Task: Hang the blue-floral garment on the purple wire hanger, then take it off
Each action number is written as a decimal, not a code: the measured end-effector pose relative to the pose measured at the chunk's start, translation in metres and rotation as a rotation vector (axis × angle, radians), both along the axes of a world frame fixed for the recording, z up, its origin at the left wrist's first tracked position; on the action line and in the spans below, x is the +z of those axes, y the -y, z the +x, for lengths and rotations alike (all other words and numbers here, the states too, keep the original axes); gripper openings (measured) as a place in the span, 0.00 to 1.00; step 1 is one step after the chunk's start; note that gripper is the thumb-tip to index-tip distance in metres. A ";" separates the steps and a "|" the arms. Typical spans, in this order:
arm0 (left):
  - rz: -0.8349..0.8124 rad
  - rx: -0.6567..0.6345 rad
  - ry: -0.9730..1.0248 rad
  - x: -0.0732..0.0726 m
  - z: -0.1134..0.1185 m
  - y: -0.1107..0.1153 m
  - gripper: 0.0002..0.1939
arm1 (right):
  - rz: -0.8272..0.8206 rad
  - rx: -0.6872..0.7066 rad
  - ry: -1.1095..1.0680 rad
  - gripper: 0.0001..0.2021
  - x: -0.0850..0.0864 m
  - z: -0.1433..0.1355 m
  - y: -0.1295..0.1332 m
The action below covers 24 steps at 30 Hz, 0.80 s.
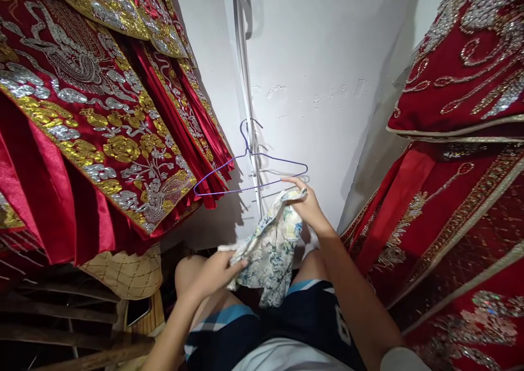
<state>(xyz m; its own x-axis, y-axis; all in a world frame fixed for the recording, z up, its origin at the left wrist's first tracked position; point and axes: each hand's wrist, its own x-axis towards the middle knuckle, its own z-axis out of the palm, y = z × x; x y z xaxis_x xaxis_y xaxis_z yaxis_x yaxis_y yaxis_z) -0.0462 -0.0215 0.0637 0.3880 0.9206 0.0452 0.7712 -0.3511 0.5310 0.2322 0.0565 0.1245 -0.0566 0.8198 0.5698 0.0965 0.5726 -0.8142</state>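
A white garment with a blue, green and yellow floral print (268, 256) hangs slanted between my two hands above my lap. My left hand (221, 270) is closed on its lower left end, thumb on top. The upper right end, a banded edge, sits in my right hand (307, 204), whose index finger stretches out to the lower bar of a purple wire hanger (221, 192). Whether that finger touches the bar I cannot tell. The hanger is bare, its hook up at a narrow metal upright (244, 82) on the wall.
Red costumes with gold and silver embroidery (123, 147) hang close on the left. More red beaded garments (458, 185) hang on the right. A white wall (311, 60) stands ahead. At lower left, a dark phone (138, 311) lies on a wooden surface near wooden slats (57, 305).
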 end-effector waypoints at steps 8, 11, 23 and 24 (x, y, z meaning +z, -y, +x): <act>0.192 0.102 -0.392 0.060 -0.047 -0.021 0.30 | -0.069 0.053 0.231 0.10 -0.016 -0.035 -0.068; 0.243 0.131 -0.407 0.066 -0.056 -0.027 0.26 | 0.001 0.007 0.232 0.05 -0.021 -0.023 -0.065; 0.417 0.183 -0.314 0.090 -0.051 -0.055 0.28 | 0.011 -0.059 0.197 0.11 -0.008 -0.006 -0.025; 0.357 0.191 -0.310 0.088 -0.050 -0.057 0.28 | 0.013 -0.076 0.202 0.11 -0.008 -0.006 -0.024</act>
